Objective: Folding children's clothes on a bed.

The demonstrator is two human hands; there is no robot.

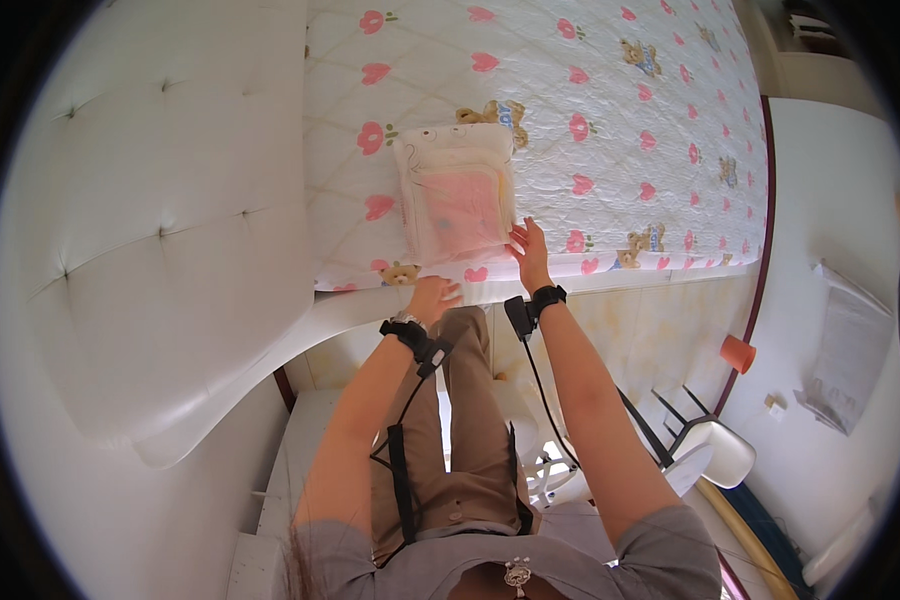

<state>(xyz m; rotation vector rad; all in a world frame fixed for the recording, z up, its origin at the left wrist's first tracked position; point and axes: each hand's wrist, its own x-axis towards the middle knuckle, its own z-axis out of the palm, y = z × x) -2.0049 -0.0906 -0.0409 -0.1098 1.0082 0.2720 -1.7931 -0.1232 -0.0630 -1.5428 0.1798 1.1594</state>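
Observation:
A flat, translucent pouch (457, 154) with something pink inside lies on the bed near its front edge. At its lower right edge, the fingertips of my right hand (529, 251) touch the pouch; whether they pinch it cannot be told. My left hand (433, 296) is over the bed's front edge, below the pouch and apart from it. Its fingers are loosely bent and somewhat spread, with nothing seen in them. Under the pouch is a white quilted bed cover (615, 150) printed with pink hearts, flowers and teddy bears.
A white tufted headboard (157, 165) rises on the left. Black straps with devices and cables (521, 319) are on both wrists. To the right are a white chair (724, 454), an orange cup-shaped container (738, 354) and a grey plastic bag or sheet (851, 349) by the wall.

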